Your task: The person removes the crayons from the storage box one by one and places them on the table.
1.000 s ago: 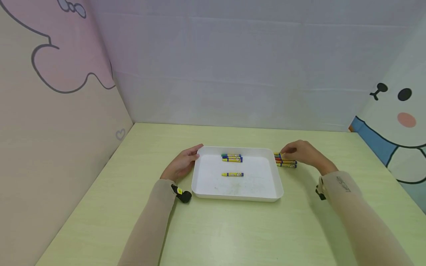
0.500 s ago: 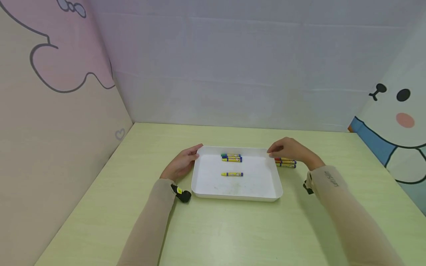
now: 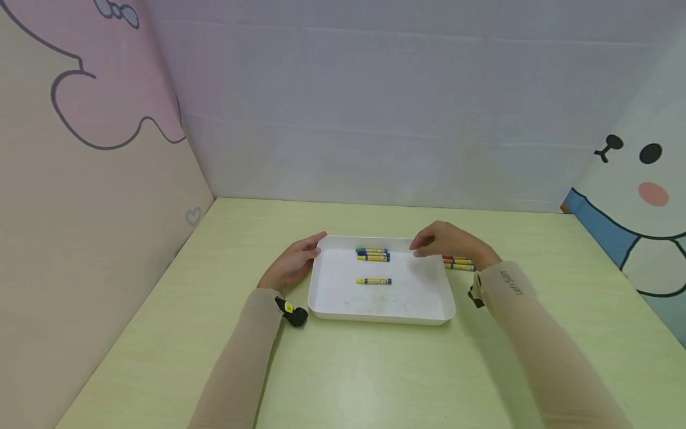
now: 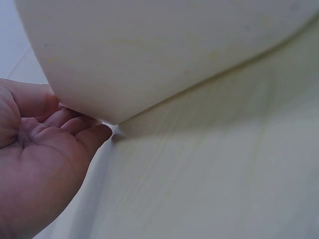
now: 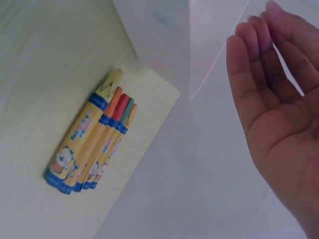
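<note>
A shallow white tray (image 3: pixel 412 295) lies on the table. My left hand (image 3: pixel 292 265) grips its left edge, with the thumb at the rim; the left wrist view shows the fingers at the tray's corner (image 4: pixel 119 64). Inside the tray, a green crayon (image 3: pixel 364 250), a blue crayon (image 3: pixel 360 253) and a yellow crayon (image 3: pixel 374 258) lie together near the back. A separate yellow crayon (image 3: pixel 374 281) lies nearer the middle. My right hand (image 3: pixel 447 240) hovers over the tray's back right part. Its fingers are loosely bent with the thumb near the fingertips, and nothing shows between them.
To the right of the tray, several crayons (image 5: pixel 89 144) lie side by side on the pale table (image 3: pixel 343 369), partly behind my right hand in the head view. A white back wall (image 3: pixel 343 119) and patterned side panels enclose the table.
My right hand has moved left from the crayons beside the tray to above the tray's back right part. The left hand and the crayons in the tray stay where they were.
</note>
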`<state>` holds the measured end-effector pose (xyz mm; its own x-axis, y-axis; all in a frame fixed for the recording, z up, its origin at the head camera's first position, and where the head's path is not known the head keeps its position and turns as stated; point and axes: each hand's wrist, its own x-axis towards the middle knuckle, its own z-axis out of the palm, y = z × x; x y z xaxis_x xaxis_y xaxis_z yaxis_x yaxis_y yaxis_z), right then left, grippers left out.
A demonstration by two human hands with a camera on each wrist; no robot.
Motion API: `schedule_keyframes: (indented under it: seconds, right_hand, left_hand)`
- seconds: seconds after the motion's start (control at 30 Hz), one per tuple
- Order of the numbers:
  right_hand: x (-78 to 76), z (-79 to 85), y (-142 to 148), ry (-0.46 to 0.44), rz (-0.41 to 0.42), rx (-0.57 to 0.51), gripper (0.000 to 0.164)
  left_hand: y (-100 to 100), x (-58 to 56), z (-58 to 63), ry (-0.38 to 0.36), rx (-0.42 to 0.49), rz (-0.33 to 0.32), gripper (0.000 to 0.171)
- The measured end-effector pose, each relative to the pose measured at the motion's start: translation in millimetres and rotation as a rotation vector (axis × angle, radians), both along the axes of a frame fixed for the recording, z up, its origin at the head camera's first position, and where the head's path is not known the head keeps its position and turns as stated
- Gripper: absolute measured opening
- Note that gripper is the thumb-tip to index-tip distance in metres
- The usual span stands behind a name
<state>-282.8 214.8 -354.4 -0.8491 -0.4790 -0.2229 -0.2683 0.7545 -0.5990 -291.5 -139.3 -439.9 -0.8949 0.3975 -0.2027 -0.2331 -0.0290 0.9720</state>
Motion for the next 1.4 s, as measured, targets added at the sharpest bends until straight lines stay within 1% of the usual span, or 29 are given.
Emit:
schedule_keyframes:
  seconds: [0.1, 0.27, 0.37, 0.63, 0.87, 1.03, 1.27, 1.4]
  right_hand:
    - [-0.9, -0.6, -6.8, -0.015, 0.027, -0.002, 0.024]
    - [-2.3, -4.0, -16.9, -0.023, 0.073, -0.005, 0.022]
    - [-3.3, -6.3, -23.0, -0.037, 0.088, -0.010, 0.021]
    - [-5.5, -8.7, -35.1, -0.082, 0.115, 0.002, 0.018]
    - [-4.7, -10.1, -43.9, -0.082, 0.185, -0.005, 0.017]
    - [-3.3, -12.1, -51.2, -0.095, 0.212, 0.008, 0.015]
    - [-1.5, -16.2, -57.6, -0.141, 0.229, 0.042, 0.012]
    - [-0.9, -20.1, -59.6, -0.151, 0.229, 0.071, 0.012]
  left_hand:
    - [-0.6, 1.2, 0.2, 0.000, 0.007, -0.002, 0.053]
    - [-2.8, 3.0, 0.0, 0.024, 0.030, -0.041, 0.053]
    - [-3.2, 3.8, -0.2, 0.031, 0.033, -0.050, 0.053]
    - [-1.3, 3.5, 0.3, 0.028, 0.029, -0.041, 0.053]
    - [-0.4, 3.6, 0.3, 0.026, 0.028, -0.035, 0.053]
    - [0.0, 3.2, -1.0, 0.030, 0.026, -0.037, 0.052]
    - [1.1, 1.2, -2.8, 0.037, 0.030, -0.047, 0.053]
    - [2.2, 1.1, -2.3, 0.033, 0.031, -0.044, 0.053]
